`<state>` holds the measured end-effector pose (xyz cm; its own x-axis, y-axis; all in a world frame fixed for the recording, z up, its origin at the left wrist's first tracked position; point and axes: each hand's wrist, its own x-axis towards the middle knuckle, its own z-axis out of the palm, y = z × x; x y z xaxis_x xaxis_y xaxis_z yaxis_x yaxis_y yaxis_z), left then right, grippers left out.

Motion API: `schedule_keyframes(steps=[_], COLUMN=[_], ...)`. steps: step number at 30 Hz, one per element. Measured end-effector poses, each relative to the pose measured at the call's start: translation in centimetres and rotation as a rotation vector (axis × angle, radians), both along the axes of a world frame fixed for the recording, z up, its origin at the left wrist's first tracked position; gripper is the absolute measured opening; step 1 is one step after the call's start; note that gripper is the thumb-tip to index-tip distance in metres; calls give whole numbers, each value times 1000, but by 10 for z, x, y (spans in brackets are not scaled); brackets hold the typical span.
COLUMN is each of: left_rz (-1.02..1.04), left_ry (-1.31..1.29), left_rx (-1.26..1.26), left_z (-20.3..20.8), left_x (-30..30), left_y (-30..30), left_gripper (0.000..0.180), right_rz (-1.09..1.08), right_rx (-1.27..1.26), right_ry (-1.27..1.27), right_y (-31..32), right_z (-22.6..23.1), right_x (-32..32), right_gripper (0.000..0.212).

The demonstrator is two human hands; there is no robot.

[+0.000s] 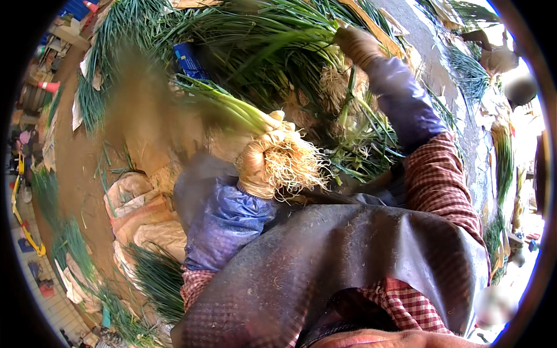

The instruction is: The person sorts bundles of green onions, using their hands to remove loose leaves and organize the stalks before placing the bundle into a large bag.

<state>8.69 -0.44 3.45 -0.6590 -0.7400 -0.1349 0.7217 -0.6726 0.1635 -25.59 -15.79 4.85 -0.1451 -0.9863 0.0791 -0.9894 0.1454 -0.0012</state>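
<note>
My left hand [253, 169], in a tan glove, is closed round a bunch of green onions [296, 165] in front of my dark apron. The pale, stringy roots face right, while the white stems and green leaves run up and left. My right arm reaches far forward. At its end my gloved right hand [357, 45] is closed on the stalks of green onions [313, 36] at the right side of a big heap [249, 49]. Its fingertips are partly hidden among the leaves. Below it, more rooty onion bulbs [333, 90] lie in the heap.
A blue packet [190, 61] lies on the heap. A wooden board [374, 26] borders it beyond my right hand. Crumpled sacks [148, 214] and more green onions [154, 281] are at my left. An orange cone [49, 87] stands farther off. Brown smears blur the left centre.
</note>
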Motion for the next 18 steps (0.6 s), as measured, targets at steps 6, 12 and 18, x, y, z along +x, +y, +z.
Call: schedule_keyframes(steps=[6,12,18], left_rz=[-35,-6,-13], left_ry=[-3,-14,-39], left_rx=[-14,-28,-6], left_z=[-3,-4,-13], left_x=[-8,-7,-9], left_y=[-2,-2,-2], left_gripper=[47,47,52], right_rz=[35,164,319], right_rx=[-391,409,472], right_ry=[-761,-267,-19], right_y=[47,124,166], right_z=[45,57,27], right_x=[-28,-51,-64], right_gripper=[20,23,36])
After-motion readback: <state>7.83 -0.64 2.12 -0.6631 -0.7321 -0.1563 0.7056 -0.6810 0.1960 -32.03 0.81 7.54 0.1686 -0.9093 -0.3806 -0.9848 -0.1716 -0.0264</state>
